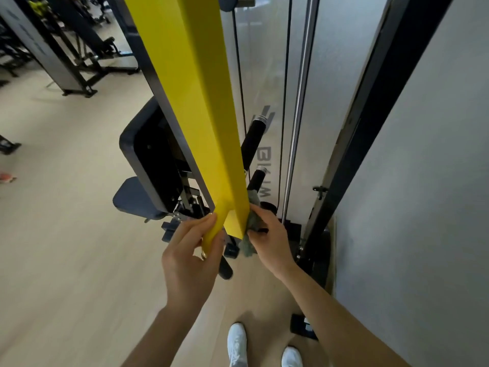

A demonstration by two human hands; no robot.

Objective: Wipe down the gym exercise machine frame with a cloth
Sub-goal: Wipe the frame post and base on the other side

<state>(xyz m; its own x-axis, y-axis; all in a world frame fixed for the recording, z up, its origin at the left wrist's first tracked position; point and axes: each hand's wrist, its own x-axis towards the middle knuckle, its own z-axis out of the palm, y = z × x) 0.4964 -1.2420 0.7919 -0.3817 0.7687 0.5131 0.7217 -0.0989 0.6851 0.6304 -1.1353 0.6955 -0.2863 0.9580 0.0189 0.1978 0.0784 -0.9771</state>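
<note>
Fingers, right (258,211): curled around a bunched cloth (252,221), pressing it against the right face of the yellow beam (195,107) near its lower end.
Fingers, left (209,221): closed on the beam's lower left edge, thumb underneath.
Cloth: grey-green, wedged between right hand (267,239) and beam, a tail hanging below.
Left hand (190,260): just across the beam from the right.
Behind: seat (132,200), cables, two black grips.
Floor (66,221): pale wood, white shoes (238,345) below.

Cloth (252,221) mostly hidden behind yellow beam (195,102) and right hand (270,242)
</note>
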